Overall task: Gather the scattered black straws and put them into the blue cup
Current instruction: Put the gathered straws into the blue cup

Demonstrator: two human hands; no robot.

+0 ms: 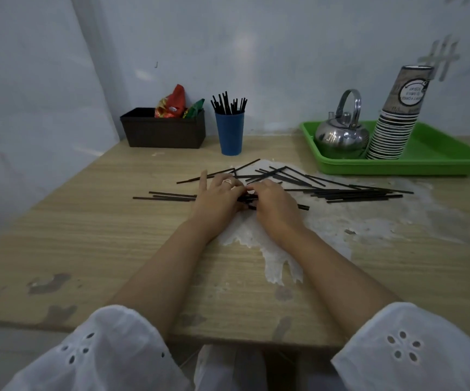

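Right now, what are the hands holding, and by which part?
The left hand and right hand together grip a bundle of black straws near its middle.

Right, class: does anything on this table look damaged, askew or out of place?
Yes: black straws lie scattered criss-cross on the table; its wood finish looks peeled away in a large white patch; the stack of paper cups on the green tray leans.
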